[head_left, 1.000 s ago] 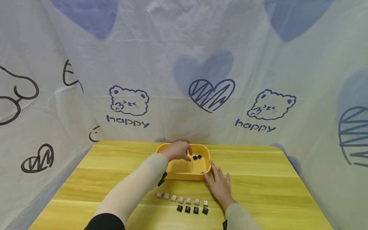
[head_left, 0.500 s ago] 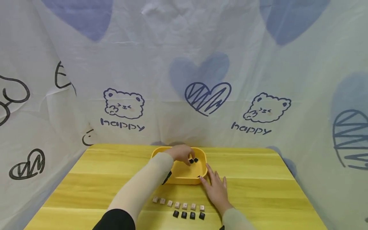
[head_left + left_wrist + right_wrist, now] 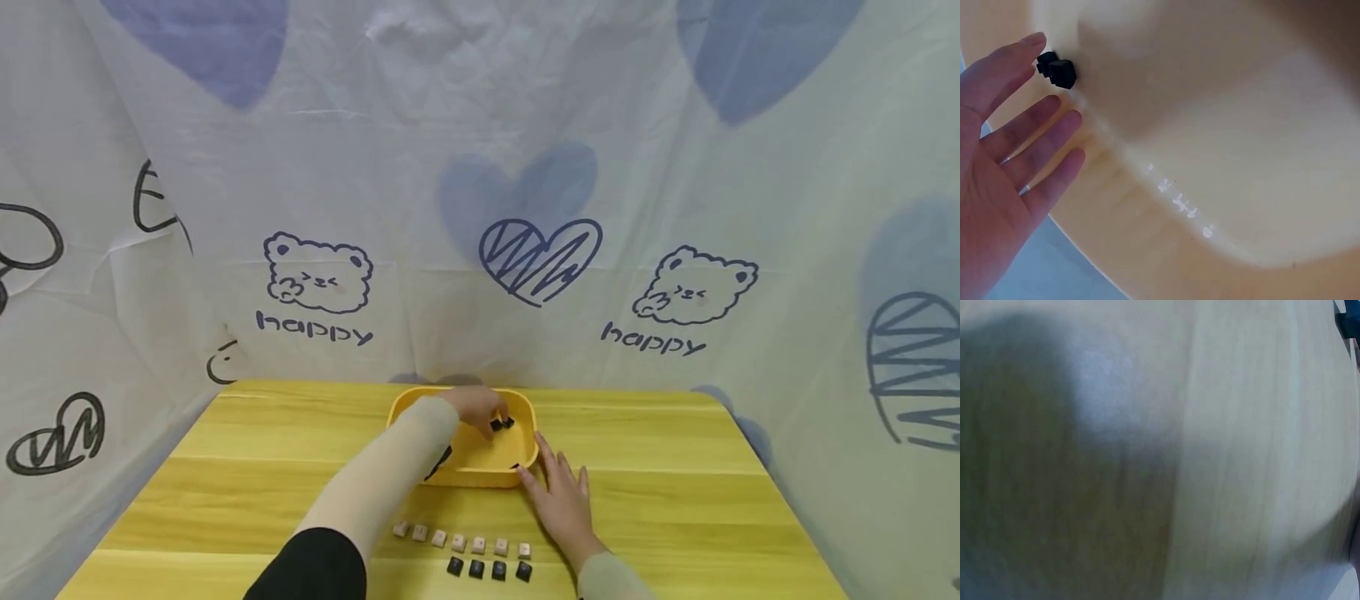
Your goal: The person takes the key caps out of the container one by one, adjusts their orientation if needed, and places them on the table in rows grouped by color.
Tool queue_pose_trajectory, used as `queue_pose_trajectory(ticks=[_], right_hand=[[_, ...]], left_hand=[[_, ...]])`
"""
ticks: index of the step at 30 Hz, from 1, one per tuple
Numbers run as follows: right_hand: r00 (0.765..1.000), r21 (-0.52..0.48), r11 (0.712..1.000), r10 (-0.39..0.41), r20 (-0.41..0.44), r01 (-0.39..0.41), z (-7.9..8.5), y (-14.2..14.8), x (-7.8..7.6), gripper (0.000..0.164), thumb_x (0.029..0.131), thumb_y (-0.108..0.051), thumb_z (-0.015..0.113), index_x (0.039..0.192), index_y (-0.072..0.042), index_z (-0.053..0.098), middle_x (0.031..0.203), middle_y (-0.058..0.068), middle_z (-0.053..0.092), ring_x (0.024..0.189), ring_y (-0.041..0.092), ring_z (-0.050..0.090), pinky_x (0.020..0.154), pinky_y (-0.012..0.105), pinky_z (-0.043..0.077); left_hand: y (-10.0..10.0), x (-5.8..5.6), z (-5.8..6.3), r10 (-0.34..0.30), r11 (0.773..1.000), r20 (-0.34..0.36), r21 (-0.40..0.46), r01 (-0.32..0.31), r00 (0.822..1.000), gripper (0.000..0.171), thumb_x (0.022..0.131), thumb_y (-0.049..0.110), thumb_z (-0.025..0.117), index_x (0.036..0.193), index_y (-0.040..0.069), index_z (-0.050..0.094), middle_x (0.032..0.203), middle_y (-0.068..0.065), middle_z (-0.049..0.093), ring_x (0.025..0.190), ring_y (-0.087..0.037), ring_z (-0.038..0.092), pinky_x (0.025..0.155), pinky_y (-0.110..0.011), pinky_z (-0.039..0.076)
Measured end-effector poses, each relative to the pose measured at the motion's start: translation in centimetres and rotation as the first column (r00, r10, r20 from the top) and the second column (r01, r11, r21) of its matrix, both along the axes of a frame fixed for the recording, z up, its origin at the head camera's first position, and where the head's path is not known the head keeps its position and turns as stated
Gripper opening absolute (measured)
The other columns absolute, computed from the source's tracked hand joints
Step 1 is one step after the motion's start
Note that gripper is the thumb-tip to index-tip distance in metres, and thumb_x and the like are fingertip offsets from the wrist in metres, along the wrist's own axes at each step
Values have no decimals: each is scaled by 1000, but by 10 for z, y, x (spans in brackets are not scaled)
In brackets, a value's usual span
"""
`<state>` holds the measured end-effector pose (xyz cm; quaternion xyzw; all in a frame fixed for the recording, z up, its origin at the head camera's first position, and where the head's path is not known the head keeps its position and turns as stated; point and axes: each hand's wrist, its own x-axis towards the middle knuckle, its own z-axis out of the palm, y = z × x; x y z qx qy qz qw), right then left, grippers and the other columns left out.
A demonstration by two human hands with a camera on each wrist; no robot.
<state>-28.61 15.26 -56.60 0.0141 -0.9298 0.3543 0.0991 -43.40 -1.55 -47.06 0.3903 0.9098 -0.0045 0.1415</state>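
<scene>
My left hand (image 3: 480, 406) reaches down into a yellow tray (image 3: 465, 479). Its thumb and forefinger tips are around two black keycaps (image 3: 508, 422) lying close together inside. Seen from the left wrist, those keycaps (image 3: 1063, 74) sit just by the fingertips, and the other fingers of the hand (image 3: 997, 169) are extended and spread; no firm pinch shows. My right hand (image 3: 562, 504) rests against the tray's near right corner, thumb at the front rim and fingers along the side. Another dark keycap (image 3: 515, 466) is partly hidden behind the front rim near that thumb.
In front of the tray, a row of several white keycaps (image 3: 457, 543) lies on the wooden table (image 3: 675, 492), with a shorter row of black keycaps (image 3: 476, 569) nearer me. A printed cloth (image 3: 420, 200) hangs behind. The right wrist view is mostly blurred tabletop (image 3: 1235, 450).
My left hand has lowered and moved rightward inside the tray to the two black keycaps, its fingertips closing in around them. My right hand has stayed at the corner. The head view has shifted slightly.
</scene>
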Motion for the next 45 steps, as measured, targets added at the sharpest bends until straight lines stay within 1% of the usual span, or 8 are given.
queue_pose_trajectory(ticks=[6,13,22,27,31,36,39,45], right_hand=[[1000,13,1000,0,-26,0,-4,1,-1,70,96,-59,47,155,-30,26,147,8,45,139,40,29,111,61,-3],[998,21,1000,-8,-58,9,-7,1,-2,68,96,-56,49,155,-30,27,146,7,46,139,39,31,112,60,-3],[998,17,1000,-8,-54,9,-7,1,-3,68,96,-55,50,155,-31,26,146,8,46,139,39,31,112,59,-3],[998,20,1000,-1,-58,2,-6,1,-3,68,96,-56,49,155,-31,25,147,7,46,139,39,31,112,60,-3],[998,17,1000,5,-56,-4,-4,2,-2,69,96,-58,48,155,-30,25,148,9,44,139,41,31,112,60,-3],[999,21,1000,12,-53,-11,-2,2,0,70,96,-60,46,155,-30,25,149,10,42,138,42,31,111,61,-2],[999,25,1000,14,-48,-13,-2,1,1,71,95,-61,45,156,-30,24,149,9,43,138,41,31,112,61,-2],[999,18,1000,16,-49,-16,-3,1,1,71,95,-62,44,156,-30,24,149,10,42,139,41,31,112,59,-4]], left_hand=[[4,-8,-12,-32,999,58,-38,34,998,51,82,24,81,130,15,64,128,2,60,116,-13,55,98,-28,42],[10,-12,-22,-128,986,17,-106,129,992,46,82,25,80,125,16,67,126,3,62,115,-12,55,98,-25,42],[10,-4,-18,-167,981,2,-104,166,986,26,81,14,81,105,19,75,108,5,66,97,-9,58,86,-23,47],[6,6,-10,-140,984,36,-104,144,989,19,79,10,82,91,22,72,97,8,64,87,-8,55,79,-22,47],[2,12,-4,-127,986,59,-102,133,990,19,80,9,81,91,21,70,94,9,62,85,-8,55,77,-23,47],[-6,16,-2,-153,984,32,-87,155,988,17,81,8,78,94,16,71,90,9,63,81,-8,56,74,-22,48],[-12,19,-1,-167,984,19,-55,168,986,16,81,8,78,94,14,72,88,8,63,79,-7,55,74,-22,47],[-25,31,9,-123,992,49,47,120,991,15,82,10,79,96,14,73,85,9,61,75,-8,55,70,-24,48]])
